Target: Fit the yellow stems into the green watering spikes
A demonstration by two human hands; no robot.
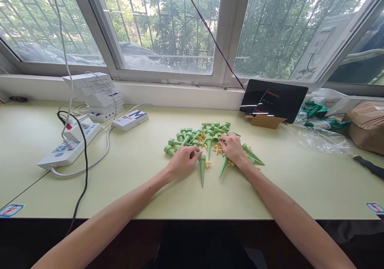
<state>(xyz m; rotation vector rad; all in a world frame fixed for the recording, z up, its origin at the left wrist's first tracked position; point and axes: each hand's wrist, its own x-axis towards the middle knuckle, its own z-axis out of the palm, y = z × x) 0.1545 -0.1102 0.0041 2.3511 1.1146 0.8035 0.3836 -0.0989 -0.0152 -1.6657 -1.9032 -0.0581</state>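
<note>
A heap of green plastic cone-shaped spikes point(209, 143) with ridged caps lies on the table, mixed with small yellow T-shaped plastic pieces point(219, 150). At the heap's near left side is my left hand point(185, 159), its fingers curled together beside the cap of a single green spike point(202, 175) that points toward me. Whatever those fingers hold, if anything, is hidden. My right hand point(233, 147) reaches into the right part of the heap with its fingers bent and pinched. Its fingertips are among yellow pieces, and their contents cannot be made out. Under that hand, another spike point(223, 167) sticks out.
To the left stand a power strip point(72, 145) with plugs and cables, stacked white boxes point(102, 97) and one flat box point(131, 120). A tablet point(273, 101) leans on a cardboard stand point(267, 121) at the back right. Further right are plastic wrapping point(324, 137) and a black-handled tool point(368, 166).
</note>
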